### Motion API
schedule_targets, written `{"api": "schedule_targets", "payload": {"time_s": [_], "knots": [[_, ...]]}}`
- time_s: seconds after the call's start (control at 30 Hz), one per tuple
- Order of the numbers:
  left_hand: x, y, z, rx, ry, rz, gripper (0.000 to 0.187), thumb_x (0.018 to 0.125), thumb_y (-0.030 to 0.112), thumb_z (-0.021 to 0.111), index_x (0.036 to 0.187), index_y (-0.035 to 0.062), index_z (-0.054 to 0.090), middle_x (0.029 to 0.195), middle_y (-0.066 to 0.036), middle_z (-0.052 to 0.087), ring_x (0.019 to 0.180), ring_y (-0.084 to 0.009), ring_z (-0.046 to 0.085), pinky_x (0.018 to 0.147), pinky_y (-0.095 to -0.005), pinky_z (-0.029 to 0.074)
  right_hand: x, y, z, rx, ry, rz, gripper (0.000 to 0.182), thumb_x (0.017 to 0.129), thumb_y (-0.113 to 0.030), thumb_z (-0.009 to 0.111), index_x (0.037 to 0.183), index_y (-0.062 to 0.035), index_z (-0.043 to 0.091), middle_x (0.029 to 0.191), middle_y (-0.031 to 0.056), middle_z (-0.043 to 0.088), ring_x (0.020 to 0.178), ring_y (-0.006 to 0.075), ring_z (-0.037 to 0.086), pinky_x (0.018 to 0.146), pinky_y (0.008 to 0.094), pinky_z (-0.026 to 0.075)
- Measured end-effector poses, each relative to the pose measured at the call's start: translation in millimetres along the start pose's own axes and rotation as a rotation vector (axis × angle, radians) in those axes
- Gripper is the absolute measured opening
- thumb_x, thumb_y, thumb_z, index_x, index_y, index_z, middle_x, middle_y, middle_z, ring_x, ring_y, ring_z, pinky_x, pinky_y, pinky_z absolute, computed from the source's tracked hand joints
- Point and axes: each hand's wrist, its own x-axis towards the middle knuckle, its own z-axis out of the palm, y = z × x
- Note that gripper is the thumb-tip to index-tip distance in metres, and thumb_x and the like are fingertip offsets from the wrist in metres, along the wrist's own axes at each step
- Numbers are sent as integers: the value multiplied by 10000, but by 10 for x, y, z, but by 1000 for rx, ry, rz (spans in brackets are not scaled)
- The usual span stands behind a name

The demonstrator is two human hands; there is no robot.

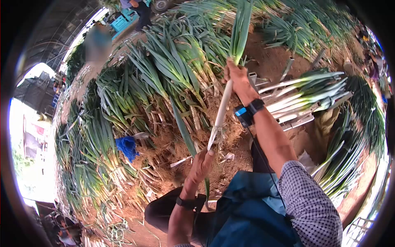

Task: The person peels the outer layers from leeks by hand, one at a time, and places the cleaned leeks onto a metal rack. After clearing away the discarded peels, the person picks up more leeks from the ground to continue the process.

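Beyond the blue apron (255,222), the right hand (237,76) grips a leek (224,103) and the left hand (200,164) pinches its loose sheath (212,139), which seems best pulled evenly lengthwise.

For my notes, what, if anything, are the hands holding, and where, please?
Right hand: a leek, where white meets green. Left hand: seemingly a long leaf, partway along.

Right hand (235,75) forward — left hand (201,164) nearer
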Motion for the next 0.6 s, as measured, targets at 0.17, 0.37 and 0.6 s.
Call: {"api": "schedule_targets", "payload": {"time_s": [0.17,0.37,0.6], "knots": [[-397,10,159,83,162,-52,435,1037,400,493,880,1,563,674,-42,469,662,-109,415,563,-329,380,93,198,-51,11,0,5,347,935,-330,699,811,-35,565,617,67,543,440,177,480,401,399,434],[-1374,-195,53,405,164,-2,252,1004,235,554,925,-1,595,652,-219,546,569,-366,569,514,-425,420,327,242,-404,-187,-1,-251,329,923,-354,713,820,-66,592,623,23,494,458,125,457,447,303,466],[-1044,-244,-289,888,240,-188,656,850,367,727,1329,6,461,1165,-236,621,1098,-443,568,915,-535,425,-20,-126,-155,-59,-21,-192,356,1010,-354,570,819,-54,556,653,47,527,559,189,519,596,388,528]]}}
